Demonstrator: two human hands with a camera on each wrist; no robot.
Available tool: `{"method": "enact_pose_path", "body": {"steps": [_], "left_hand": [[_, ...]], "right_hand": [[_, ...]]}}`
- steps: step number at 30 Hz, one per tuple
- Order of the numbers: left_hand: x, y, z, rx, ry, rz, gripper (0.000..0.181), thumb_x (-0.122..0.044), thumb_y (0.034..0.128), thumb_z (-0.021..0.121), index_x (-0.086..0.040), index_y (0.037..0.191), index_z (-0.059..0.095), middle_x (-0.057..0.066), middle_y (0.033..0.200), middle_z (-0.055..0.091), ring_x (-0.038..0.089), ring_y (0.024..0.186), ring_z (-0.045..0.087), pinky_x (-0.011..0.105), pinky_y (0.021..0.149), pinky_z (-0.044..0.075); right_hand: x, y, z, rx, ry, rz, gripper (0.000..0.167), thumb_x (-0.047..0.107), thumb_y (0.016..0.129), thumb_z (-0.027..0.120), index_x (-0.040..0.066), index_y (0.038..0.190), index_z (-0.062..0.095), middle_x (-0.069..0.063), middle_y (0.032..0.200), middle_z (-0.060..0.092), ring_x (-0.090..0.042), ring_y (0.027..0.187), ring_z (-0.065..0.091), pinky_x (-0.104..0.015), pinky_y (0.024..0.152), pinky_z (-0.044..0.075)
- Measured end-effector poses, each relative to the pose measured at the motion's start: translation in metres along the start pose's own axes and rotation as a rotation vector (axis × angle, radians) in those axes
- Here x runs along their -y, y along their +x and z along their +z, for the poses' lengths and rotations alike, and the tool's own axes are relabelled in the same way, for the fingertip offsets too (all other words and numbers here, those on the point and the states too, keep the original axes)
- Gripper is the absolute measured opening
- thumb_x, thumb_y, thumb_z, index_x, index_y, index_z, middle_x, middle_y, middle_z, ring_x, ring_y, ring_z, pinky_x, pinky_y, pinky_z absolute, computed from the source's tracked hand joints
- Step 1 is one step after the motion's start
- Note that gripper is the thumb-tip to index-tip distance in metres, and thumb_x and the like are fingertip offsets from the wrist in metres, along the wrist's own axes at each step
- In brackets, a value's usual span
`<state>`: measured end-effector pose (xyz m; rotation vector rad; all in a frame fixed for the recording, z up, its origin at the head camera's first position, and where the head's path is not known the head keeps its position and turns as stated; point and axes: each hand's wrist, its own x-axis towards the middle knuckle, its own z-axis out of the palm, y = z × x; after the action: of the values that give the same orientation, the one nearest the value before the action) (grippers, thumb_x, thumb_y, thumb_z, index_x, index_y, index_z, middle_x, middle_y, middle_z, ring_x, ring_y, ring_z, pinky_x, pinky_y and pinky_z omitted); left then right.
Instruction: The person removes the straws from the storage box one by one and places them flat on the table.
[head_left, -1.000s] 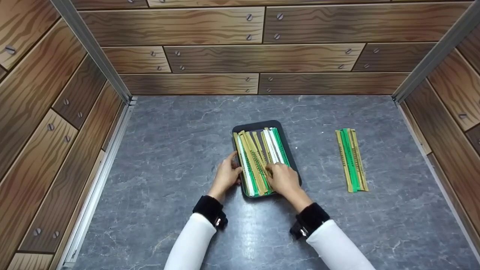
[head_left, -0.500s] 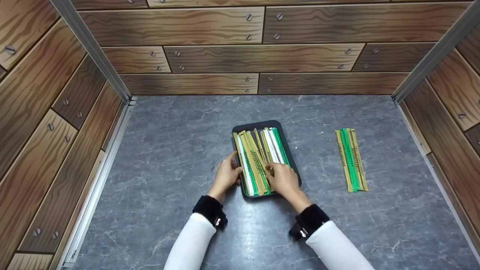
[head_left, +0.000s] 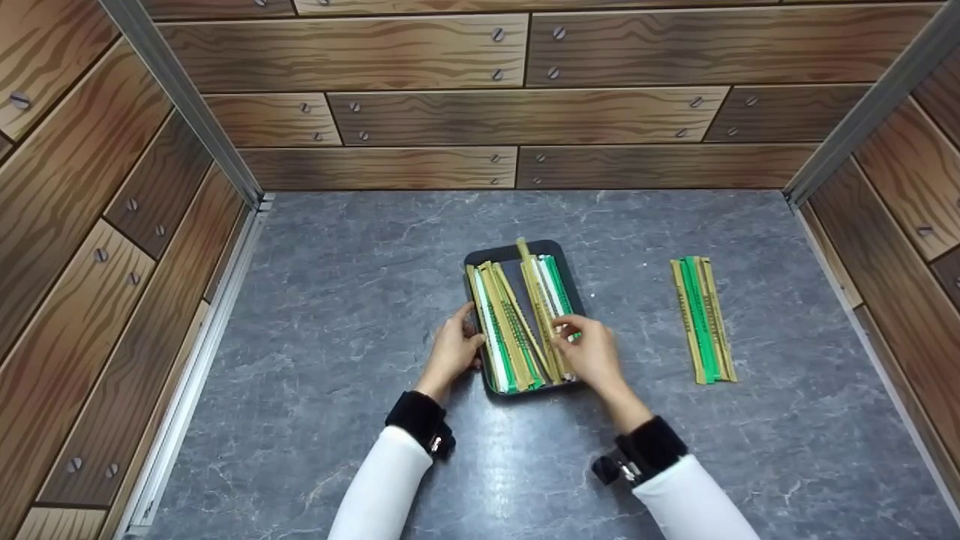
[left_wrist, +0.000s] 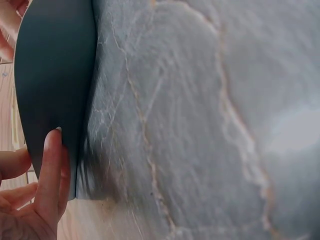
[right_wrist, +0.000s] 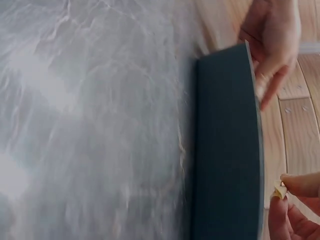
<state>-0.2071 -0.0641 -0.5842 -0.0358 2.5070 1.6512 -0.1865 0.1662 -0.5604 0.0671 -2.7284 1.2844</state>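
Gold stick (head_left: pixel 535 281) pinched at the tray (head_left: pixel 495 256), which stands on the surface (head_left: pixel 337 300).
Left hand (head_left: pixel 450 349): at the tray's left side, fingers parted only by the wall they grip (thumb at the rim, fingertips against the outer face). Other sticks (head_left: pixel 504 322): gold, green and white, lengthwise in the tray, in two groups parted at the far end. Right hand (head_left: pixel 592 351): over the tray's right part, thumb and index finger closed on the gold stick's near end; its far end overlaps the far rim. Loose row (head_left: pixel 703 319): gold and green sticks, flat on the surface, well apart from the tray.
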Motion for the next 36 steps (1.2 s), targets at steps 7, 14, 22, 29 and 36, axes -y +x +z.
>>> {"method": "enact_pose_path", "body": {"steps": [7, 14, 22, 29, 36], "left_hand": [[-0.001, -0.001, 0.000, 0.007, -0.019, -0.004, 0.063, 0.005, 0.0911, 0.062, -0.001, 0.149, 0.038, 0.013, 0.092, 0.060, 0.017, 0.054, 0.057, 0.035, 0.048, 0.055], [0.000, -0.001, 0.000, 0.011, -0.025, -0.009, 0.064, 0.005, 0.0914, 0.062, -0.002, 0.150, 0.037, 0.013, 0.093, 0.061, 0.018, 0.052, 0.058, 0.040, 0.051, 0.056], [0.001, 0.000, 0.000, 0.005, -0.010, 0.002, 0.064, 0.005, 0.0905, 0.063, 0.000, 0.149, 0.038, 0.013, 0.091, 0.060, 0.016, 0.051, 0.056, 0.039, 0.050, 0.056], [0.000, 0.000, 0.000, 0.009, -0.006, -0.019, 0.064, 0.005, 0.0913, 0.063, -0.002, 0.150, 0.038, 0.011, 0.092, 0.058, 0.018, 0.058, 0.058, 0.035, 0.050, 0.056], [-0.001, -0.001, 0.000, 0.019, -0.012, -0.011, 0.064, 0.004, 0.0918, 0.062, -0.001, 0.150, 0.036, 0.011, 0.091, 0.057, 0.017, 0.052, 0.056, 0.036, 0.049, 0.055]], "right_hand": [[-0.023, -0.007, -0.040, -0.087, -0.041, 0.040, 0.029, -0.002, 0.081, 0.071, 0.001, 0.110, 0.072, -0.014, 0.085, 0.071, -0.031, 0.075, 0.070, -0.046, 0.071, 0.056], [-0.052, -0.011, -0.081, -0.181, -0.215, 0.095, 0.030, 0.002, 0.086, 0.066, 0.002, 0.115, 0.071, -0.015, 0.087, 0.072, -0.030, 0.074, 0.069, -0.045, 0.062, 0.052], [-0.078, -0.013, -0.123, -0.214, -0.306, 0.260, 0.033, 0.008, 0.090, 0.060, 0.004, 0.122, 0.069, -0.016, 0.099, 0.072, -0.034, 0.075, 0.067, -0.043, 0.056, 0.047], [-0.100, -0.016, -0.132, -0.138, -0.372, 0.379, 0.036, 0.014, 0.093, 0.058, 0.007, 0.127, 0.066, -0.015, 0.110, 0.070, -0.038, 0.083, 0.065, -0.045, 0.057, 0.046], [-0.105, -0.012, -0.122, -0.132, -0.404, 0.422, 0.036, 0.013, 0.091, 0.058, 0.008, 0.125, 0.068, -0.016, 0.108, 0.070, -0.042, 0.091, 0.064, -0.052, 0.061, 0.047]]}}
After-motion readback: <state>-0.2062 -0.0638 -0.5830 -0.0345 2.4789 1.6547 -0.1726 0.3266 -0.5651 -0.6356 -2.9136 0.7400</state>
